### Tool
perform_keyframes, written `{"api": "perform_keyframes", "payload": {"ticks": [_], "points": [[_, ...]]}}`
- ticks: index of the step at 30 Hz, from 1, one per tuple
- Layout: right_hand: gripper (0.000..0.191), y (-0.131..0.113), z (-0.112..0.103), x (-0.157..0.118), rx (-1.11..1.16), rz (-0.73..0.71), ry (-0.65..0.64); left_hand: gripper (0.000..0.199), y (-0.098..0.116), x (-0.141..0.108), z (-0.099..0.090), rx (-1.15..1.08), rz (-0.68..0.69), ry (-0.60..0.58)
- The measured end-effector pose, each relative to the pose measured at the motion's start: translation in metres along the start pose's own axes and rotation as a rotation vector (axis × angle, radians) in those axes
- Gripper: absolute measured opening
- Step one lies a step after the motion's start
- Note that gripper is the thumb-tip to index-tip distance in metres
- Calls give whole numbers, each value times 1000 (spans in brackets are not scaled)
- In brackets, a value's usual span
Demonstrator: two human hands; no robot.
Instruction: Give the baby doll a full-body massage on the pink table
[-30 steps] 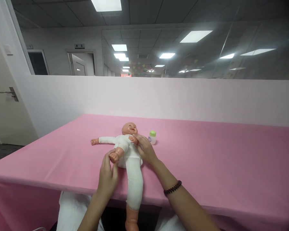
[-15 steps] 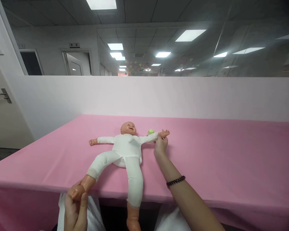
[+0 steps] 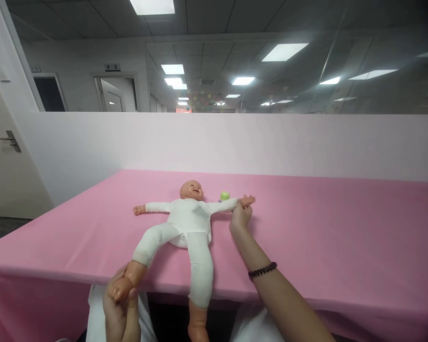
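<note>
A baby doll (image 3: 189,218) in a white cloth body lies on its back on the pink-covered table (image 3: 306,237), head away from me, legs toward me. My left hand (image 3: 121,311) is wrapped round the doll's foot at the table's front edge. With my right hand (image 3: 240,218), a black coiled band (image 3: 263,270) on its wrist, I grip the doll's outstretched arm just below its hand. The doll's other foot (image 3: 198,323) hangs over the front edge. Behind the held arm sits a small green object (image 3: 224,195), partly hidden.
A white low wall (image 3: 235,142) with glass above it stands behind the table. At the far left is a door (image 3: 7,161) with a metal handle. My lap shows below the front edge.
My left hand has shifted slightly right and the held foot with it. The held doll arm and my right hand have moved a little to the right.
</note>
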State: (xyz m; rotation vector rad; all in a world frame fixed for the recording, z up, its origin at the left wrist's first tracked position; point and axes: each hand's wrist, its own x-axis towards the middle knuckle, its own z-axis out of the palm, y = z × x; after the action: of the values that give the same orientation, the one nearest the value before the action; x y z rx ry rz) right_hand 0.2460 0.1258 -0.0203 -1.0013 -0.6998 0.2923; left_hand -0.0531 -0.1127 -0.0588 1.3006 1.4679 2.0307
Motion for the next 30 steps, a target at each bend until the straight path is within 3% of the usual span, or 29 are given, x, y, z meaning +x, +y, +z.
{"api": "perform_keyframes", "payload": {"ticks": [2,6,11,15,19,22,26,30], "points": [[60,-28,5,-14,20,-68,-76,38,11,13,10,-6,70,-15],[50,-58,12,-41,3,-329,-463,34,16,38,38,-2,150,-113],[42,-47,10,-53,-212,-621,-894,37,-7,50,73,79,205,-381],[47,-41,8,-55,-286,-709,-1046,37,-16,47,85,76,155,-499],[46,-41,8,-54,-270,-666,-994,38,-19,45,83,18,88,-462],[43,-39,9,-52,-222,-553,-873,41,-25,47,81,-35,32,-410],[45,-43,13,-50,-112,-405,-613,44,-29,48,83,-84,-16,-323],[58,-44,14,-40,-30,-198,-244,45,-23,47,80,-78,-75,-56]]}}
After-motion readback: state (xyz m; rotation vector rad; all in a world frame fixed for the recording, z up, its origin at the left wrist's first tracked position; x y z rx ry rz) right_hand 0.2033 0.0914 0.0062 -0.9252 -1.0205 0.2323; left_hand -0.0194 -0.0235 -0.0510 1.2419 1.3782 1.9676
